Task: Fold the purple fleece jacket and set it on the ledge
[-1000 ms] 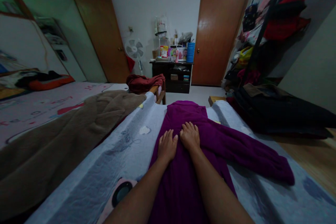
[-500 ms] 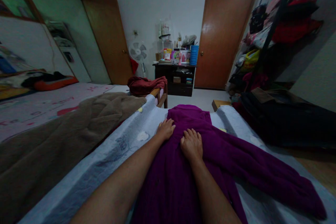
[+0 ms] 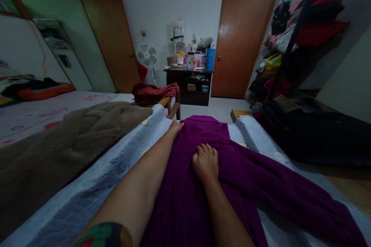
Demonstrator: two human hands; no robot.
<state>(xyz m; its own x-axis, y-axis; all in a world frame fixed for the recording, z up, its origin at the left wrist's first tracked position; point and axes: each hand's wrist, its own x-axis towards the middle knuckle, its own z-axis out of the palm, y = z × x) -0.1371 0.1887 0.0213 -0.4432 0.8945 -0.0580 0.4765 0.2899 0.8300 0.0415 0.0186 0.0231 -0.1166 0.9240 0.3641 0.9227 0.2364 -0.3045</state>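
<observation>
A purple coat (image 3: 185, 185) lies spread on the pale blue-grey bed cover, its collar end away from me and one long sleeve stretched out to the right. At its far left edge, by the shoulder, my left hand (image 3: 175, 126) is closed on the cloth; most of its fingers are hidden. My right hand (image 3: 206, 161) rests palm down on the upper middle of the coat, fingers slightly bent and holding nothing.
A brown fluffy blanket (image 3: 87, 135) covers the left side. Dark folded clothing (image 3: 315, 131) is piled at the right. Beyond the bed end stand a chair with a dark red cloth (image 3: 153, 93), a fan (image 3: 147, 54) and a black cabinet (image 3: 188, 98).
My left hand has moved from lying on the coat's upper part to its far left edge and closed there. The right hand stays on the coat. The view has shifted slightly.
</observation>
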